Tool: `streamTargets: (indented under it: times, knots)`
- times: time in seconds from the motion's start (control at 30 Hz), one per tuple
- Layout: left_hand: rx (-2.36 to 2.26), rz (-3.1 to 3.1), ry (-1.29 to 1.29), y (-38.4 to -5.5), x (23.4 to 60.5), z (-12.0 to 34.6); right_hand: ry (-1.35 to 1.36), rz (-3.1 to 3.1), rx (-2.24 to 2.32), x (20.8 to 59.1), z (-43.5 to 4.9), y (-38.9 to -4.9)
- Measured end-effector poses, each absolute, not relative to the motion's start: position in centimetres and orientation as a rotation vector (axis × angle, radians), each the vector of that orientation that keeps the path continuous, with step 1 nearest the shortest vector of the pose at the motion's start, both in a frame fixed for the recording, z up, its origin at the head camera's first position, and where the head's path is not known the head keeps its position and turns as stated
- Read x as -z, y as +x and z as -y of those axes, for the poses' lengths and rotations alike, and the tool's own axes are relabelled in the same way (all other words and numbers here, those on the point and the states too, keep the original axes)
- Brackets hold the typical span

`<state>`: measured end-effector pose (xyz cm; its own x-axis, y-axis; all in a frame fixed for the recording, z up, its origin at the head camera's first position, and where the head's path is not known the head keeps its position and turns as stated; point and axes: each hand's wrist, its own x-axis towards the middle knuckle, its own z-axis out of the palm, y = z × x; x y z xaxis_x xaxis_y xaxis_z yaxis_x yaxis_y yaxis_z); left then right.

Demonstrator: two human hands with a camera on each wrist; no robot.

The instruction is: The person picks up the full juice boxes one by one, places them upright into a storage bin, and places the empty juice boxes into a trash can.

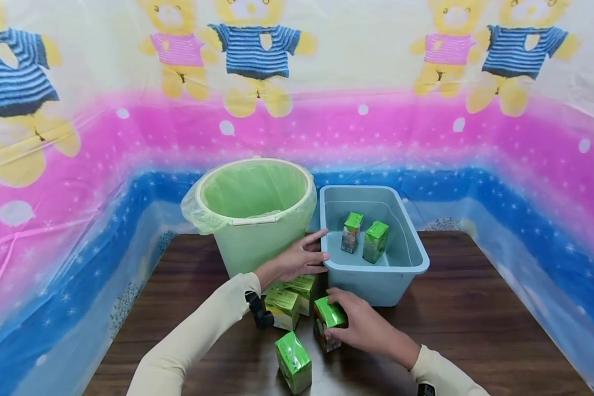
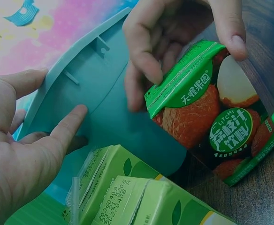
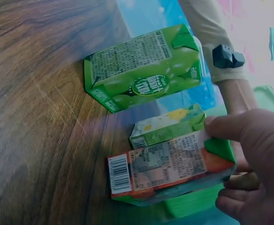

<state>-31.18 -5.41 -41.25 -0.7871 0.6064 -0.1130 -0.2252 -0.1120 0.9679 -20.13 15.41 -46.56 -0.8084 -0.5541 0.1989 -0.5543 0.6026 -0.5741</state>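
My right hand [image 1: 344, 316] grips the top of a lychee juice carton [image 1: 328, 324] that stands on the dark wooden table just in front of the blue plastic bin [image 1: 376, 268]. The left wrist view shows the thumb and fingers pinching that carton's [image 2: 207, 112] green top. Fingers straight, my left hand [image 1: 313, 254] rests against the bin's left wall [image 2: 109, 108]. Two green cartons [image 1: 351, 231] [image 1: 375, 241] stand inside the bin. Three more green cartons sit near my hands: two [image 1: 283, 308] [image 1: 304, 287] under my left wrist, one [image 1: 293, 362] nearer me.
A green bucket [image 1: 254, 212] with a pale green liner stands left of the bin, touching it. A plastic sheet printed with bears walls in the table on three sides. The table's bare wood [image 1: 475, 319] stretches right of the bin.
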Motion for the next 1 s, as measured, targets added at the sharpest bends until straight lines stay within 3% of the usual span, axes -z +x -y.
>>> streamTargets:
  times: [0.33, 0.7, 1.0]
  knots:
    - [-1.922, -1.595, 0.407, -30.8, 42.1, 5.2, 0.895, 2.735, -1.407, 46.5, -16.2, -19.1]
    - [-1.958, -1.594, 0.378, -31.3, 40.9, 5.5, 1.146, 2.347, -1.37, 36.3, -18.3, -19.4]
    - [-1.969, -1.566, 0.375, -31.2, 41.1, 5.6, 1.094, 2.149, -1.36, 28.7, -20.1, -22.5]
